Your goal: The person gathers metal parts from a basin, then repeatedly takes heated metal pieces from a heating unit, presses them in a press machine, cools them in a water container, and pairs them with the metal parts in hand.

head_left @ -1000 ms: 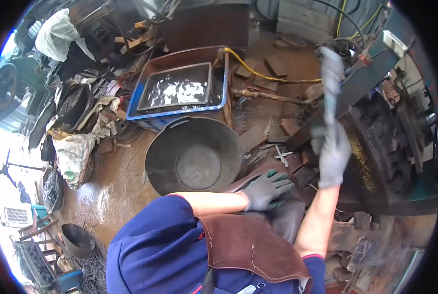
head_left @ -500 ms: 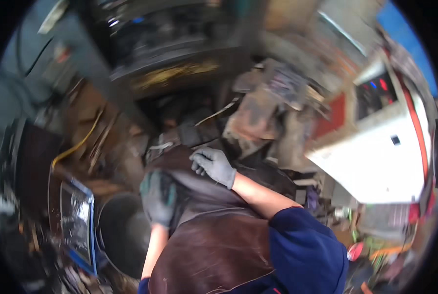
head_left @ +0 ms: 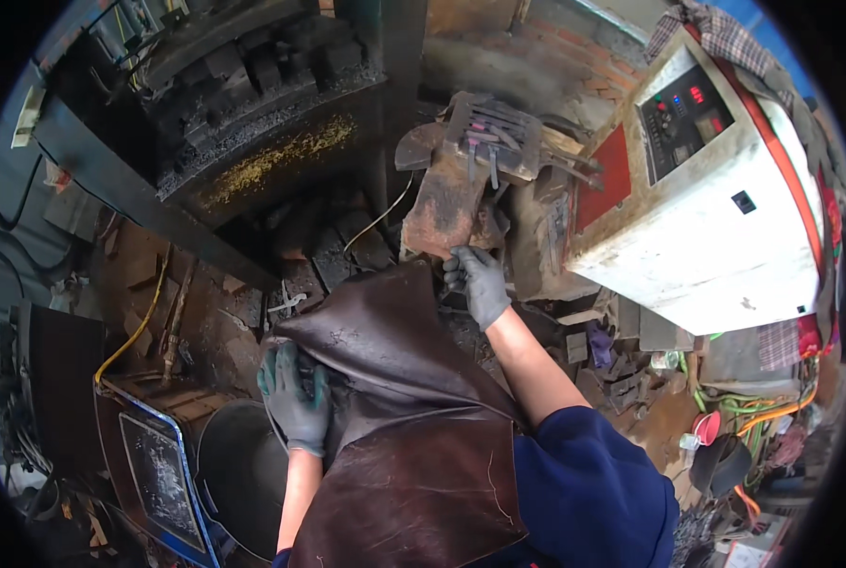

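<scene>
My left hand [head_left: 295,402], in a grey and green work glove, lies with fingers stretched out on the brown leather apron [head_left: 375,322] over my left knee. My right hand [head_left: 480,287], in a grey glove, is held out ahead with its fingers curled, beside the apron's far right edge. Just beyond its fingertips is a rust-brown block [head_left: 439,210]; whether they touch it, or hold anything small, I cannot make out. Behind the block, several metal tools [head_left: 495,131] lie across a metal holder.
A white machine cabinet [head_left: 697,251] with a lit control panel [head_left: 685,123] stands at the right. Far left is a dark metal frame [head_left: 101,123] with a ledge of dark blocks [head_left: 262,71]. A black round tub [head_left: 243,473] and a blue-rimmed panel [head_left: 162,473] stand near my left arm.
My right hand has moved forward and right, from above the apron toward the rust-brown block. My left hand stays at my left knee. The view has turned and become sharper.
</scene>
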`<state>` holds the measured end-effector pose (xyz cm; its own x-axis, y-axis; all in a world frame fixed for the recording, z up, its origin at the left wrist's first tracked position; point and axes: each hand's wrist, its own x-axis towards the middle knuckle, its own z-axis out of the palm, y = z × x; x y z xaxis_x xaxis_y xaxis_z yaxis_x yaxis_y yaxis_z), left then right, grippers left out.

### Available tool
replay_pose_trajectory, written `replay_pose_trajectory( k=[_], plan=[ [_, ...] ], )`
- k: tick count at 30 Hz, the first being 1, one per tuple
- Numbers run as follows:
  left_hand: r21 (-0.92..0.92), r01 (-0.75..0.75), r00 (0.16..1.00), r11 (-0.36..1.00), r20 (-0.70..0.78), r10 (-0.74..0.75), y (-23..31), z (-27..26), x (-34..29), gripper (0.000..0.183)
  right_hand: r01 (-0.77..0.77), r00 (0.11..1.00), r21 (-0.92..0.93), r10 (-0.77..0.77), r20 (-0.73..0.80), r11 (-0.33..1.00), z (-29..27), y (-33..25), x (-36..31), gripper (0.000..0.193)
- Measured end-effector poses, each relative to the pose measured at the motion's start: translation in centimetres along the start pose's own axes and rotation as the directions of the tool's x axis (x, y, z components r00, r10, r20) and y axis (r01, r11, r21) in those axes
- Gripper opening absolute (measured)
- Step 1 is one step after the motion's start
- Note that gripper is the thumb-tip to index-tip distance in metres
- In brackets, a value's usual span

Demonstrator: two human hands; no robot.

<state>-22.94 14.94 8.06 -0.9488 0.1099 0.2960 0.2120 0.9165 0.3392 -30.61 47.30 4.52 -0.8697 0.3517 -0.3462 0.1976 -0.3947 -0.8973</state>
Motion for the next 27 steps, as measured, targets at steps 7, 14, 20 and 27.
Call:
replay_pose_trajectory(
  k=[7, 14, 20, 27],
  plan=[
    [0.043, 0.015, 0.998, 0.999, 0.055, -0.018, 0.4, 0.6, 0.3, 0.058, 0.012, 0.999, 0.037, -0.013, 0.032, 0.999, 1.9, -0.8, 1.0, 0.019],
    [0.031, 0.009, 0.999, 0.999, 0.052, -0.011, 0.1, 0.4, 0.5, 0.056, 0.048, 0.998, 0.196, -0.039, -0.050, 0.980, 1.7, -2.3, 3.9, 0.018],
    [0.032, 0.013, 1.000, 0.999, 0.020, -0.014, 0.2, 0.0, 0.5, 0.053, 0.122, 0.989, 0.019, -0.120, -0.093, 0.992, 2.0, -0.6, 5.1, 0.018],
    [0.024, -0.011, 1.000, 1.000, 0.015, 0.010, 0.4, 0.0, 0.4, 0.052, 0.153, 0.983, -0.018, -0.154, -0.104, 0.988, 2.0, -0.4, 5.0, 0.018]
  ],
)
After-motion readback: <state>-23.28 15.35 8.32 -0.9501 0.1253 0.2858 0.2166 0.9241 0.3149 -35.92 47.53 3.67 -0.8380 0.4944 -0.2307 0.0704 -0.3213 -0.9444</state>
